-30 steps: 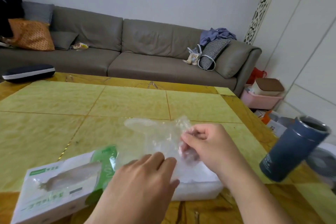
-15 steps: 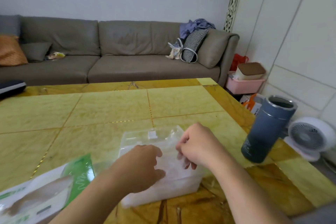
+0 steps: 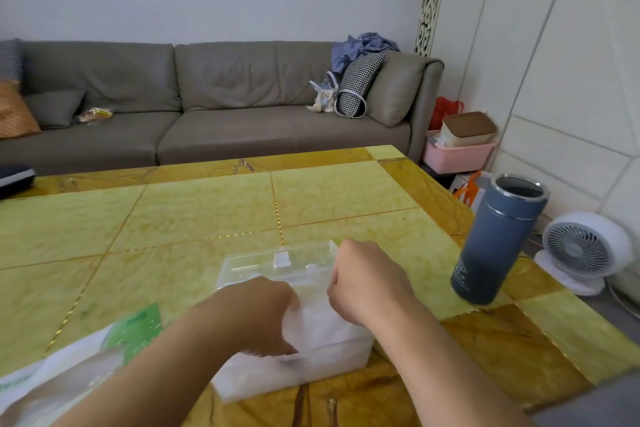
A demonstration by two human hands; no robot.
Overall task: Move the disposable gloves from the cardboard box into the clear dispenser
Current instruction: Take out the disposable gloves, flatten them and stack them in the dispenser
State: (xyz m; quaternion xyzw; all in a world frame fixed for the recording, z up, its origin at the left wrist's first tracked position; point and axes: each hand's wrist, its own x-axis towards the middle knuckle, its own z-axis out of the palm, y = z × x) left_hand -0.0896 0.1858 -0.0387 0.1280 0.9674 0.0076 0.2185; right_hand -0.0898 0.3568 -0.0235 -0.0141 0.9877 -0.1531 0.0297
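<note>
Most gloves (image 3: 322,322) already fill the clear dispenser (image 3: 298,362); both hands, left hand (image 3: 266,315) and right hand (image 3: 363,279), press curled into it, grips unclear, cardboard box (image 3: 86,360) just left.

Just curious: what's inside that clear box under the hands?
The clear box holds a whitish heap of thin plastic gloves. Left hand and right hand reach in, fingers curled out of sight, covering part of the heap.
</note>
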